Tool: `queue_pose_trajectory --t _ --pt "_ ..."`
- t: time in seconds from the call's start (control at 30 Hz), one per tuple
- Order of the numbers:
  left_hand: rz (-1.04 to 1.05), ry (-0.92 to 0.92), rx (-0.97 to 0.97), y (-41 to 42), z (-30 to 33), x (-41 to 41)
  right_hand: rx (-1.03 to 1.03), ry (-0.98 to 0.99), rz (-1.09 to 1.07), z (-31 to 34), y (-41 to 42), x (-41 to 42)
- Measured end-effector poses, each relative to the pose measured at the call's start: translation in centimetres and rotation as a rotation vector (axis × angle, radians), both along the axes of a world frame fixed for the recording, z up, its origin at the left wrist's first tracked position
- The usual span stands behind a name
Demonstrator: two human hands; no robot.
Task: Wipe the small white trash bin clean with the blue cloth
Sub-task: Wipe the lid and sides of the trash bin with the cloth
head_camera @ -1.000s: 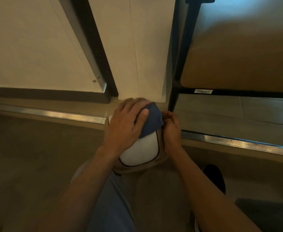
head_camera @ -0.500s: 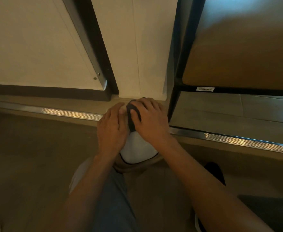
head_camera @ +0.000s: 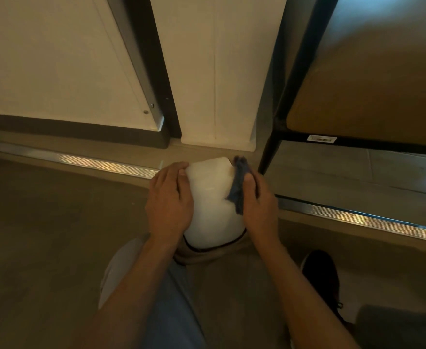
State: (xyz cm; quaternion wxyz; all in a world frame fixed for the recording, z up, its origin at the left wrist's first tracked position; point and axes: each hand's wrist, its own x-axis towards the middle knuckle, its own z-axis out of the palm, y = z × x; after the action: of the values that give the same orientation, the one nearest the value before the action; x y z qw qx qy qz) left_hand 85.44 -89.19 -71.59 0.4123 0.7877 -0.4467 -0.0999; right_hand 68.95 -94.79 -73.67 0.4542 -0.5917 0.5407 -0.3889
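The small white trash bin (head_camera: 210,202) stands on the floor just in front of my knees, its rounded white lid facing up. My left hand (head_camera: 170,205) lies flat against the bin's left side, thumb on the top edge, holding it. My right hand (head_camera: 259,205) presses the bunched blue cloth (head_camera: 238,186) against the bin's right side; the cloth runs from the far right corner down along the lid edge. The bin's lower body is hidden behind the lid and my arms.
A metal floor strip (head_camera: 93,163) runs left to right behind the bin. A black-framed shelf unit (head_camera: 279,127) stands close on the right. A white panel (head_camera: 217,96) rises right behind the bin. My dark shoe (head_camera: 320,275) rests at lower right.
The cloth passed from my left hand to my right hand. It moved from the top of the lid to the bin's right side, and my left hand shifted to the left side.
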Motion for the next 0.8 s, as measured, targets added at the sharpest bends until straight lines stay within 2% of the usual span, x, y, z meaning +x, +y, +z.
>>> queue_pose_trajectory --t 0.13,0.27,0.4,0.5,0.6,0.7,0.8 --pt "-0.022 -0.009 0.022 0.0 -0.3 0.3 -0.036 0.064 -0.121 -2.5 3.8 -1.2" --pt "-0.049 -0.068 0.042 0.1 -0.4 0.4 0.028 0.138 -0.158 -0.3 1.6 0.5" --pt "-0.041 -0.099 0.019 0.1 0.2 0.1 0.249 0.188 0.014 2.7 -4.6 2.2" --pt "-0.034 -0.098 0.008 0.0 0.4 0.0 0.290 0.325 0.199 3.9 -8.3 3.8" --pt "-0.020 -0.089 0.018 -0.1 0.3 0.0 0.249 0.175 0.238 3.6 -8.0 3.3" --pt "0.013 -0.096 0.024 -0.2 0.0 0.0 0.144 -0.036 0.132 1.1 -3.6 0.4" --pt "0.012 -0.102 0.025 -0.3 -0.2 0.0 0.040 -0.079 -0.009 -2.2 1.6 -1.8"
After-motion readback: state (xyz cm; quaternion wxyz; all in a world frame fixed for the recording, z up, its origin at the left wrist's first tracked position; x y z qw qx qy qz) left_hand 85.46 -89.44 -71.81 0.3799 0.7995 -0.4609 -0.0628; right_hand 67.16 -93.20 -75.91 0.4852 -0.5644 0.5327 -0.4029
